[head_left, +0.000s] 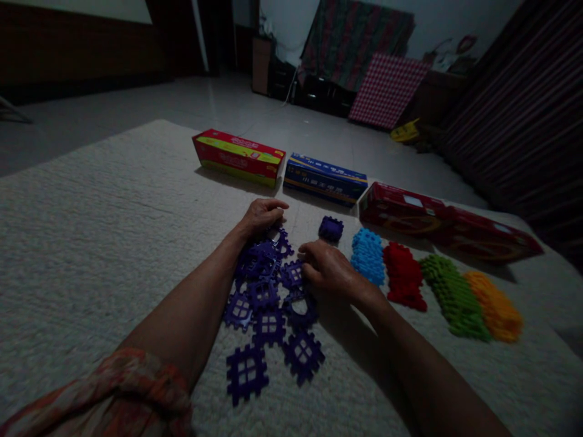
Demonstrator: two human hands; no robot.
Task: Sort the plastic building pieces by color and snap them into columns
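Several purple window-shaped plastic pieces lie loosely spread and overlapping on the pale mat. My left hand rests at the far edge of this pile, fingers curled over a purple piece; what its fingertips hold is hidden. On the pile's right side, my right hand has its thumb and fingers closing at the edge of a purple piece. Just beyond that hand sits a small purple stack. Blue, red, green and orange stacks stand in a row to the right.
Behind the pieces, a red and yellow box, a blue box and a long dark red box form a line on the mat. Furniture draped with cloth stands beyond the tiled floor, with a striped curtain at right.
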